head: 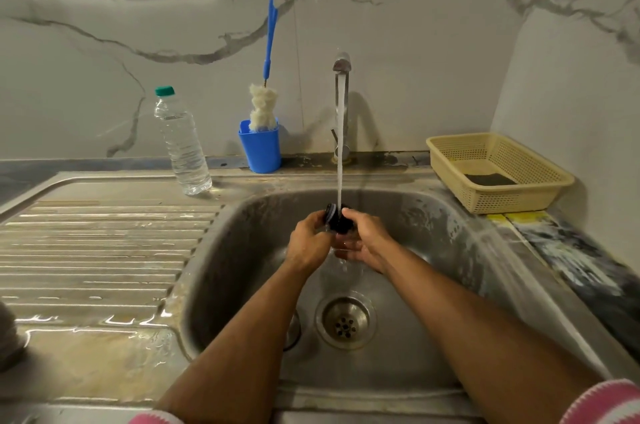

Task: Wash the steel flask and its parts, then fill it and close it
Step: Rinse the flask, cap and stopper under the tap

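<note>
Both hands grip the black flask cap (337, 221) between them: left hand (308, 236) left, right hand (363, 240) right, stream (341, 146) landing squarely on top.

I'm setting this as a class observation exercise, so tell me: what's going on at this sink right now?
A person is rinsing a small black flask part under the running tap, holding it over the sink with the left hand and right hand together. A bottle brush stands unused in a blue cup, beside a capped plastic water bottle. The flask body is not clearly in view.
</note>
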